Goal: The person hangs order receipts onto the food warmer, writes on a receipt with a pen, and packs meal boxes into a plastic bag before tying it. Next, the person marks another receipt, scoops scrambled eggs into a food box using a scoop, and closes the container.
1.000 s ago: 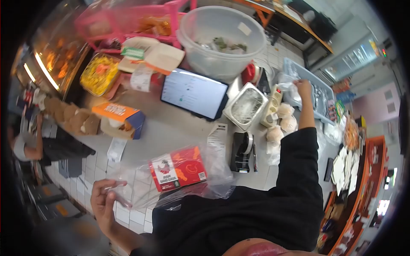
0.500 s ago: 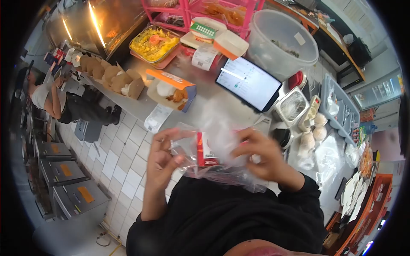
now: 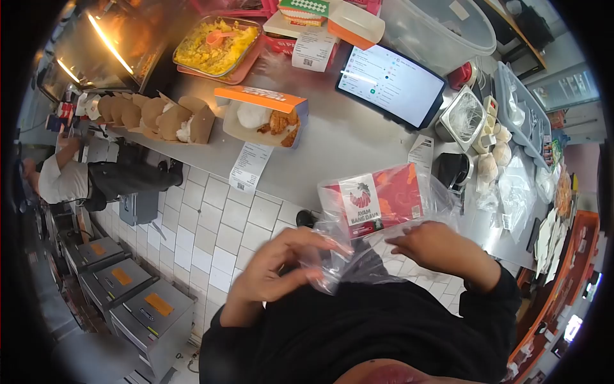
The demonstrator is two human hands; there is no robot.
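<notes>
A red and white food box (image 3: 390, 195) lies inside a clear plastic bag (image 3: 334, 253), at the front edge of the metal counter. My left hand (image 3: 272, 265) pinches the gathered film on the bag's near left side between thumb and fingers. At the bag's near right side is my right hand (image 3: 441, 253), its fingers bent together against the film; its fingertips are partly unclear. An open orange and white box (image 3: 262, 121) with rice and fried chicken stands beyond my left hand, and a printed receipt (image 3: 249, 168) hangs from the counter below it.
A tablet (image 3: 390, 83) lies on the counter (image 3: 320, 137). At the back are a glass dish of yellow food (image 3: 217, 48) and a large clear tub (image 3: 441, 32). Several brown boxes (image 3: 157, 118) line the left edge. A co-worker (image 3: 102, 182) stands at far left.
The bagged red box has moved forward and right, to the counter's edge. Both hands have come lower, the left fingers closing on the film. My view has shifted.
</notes>
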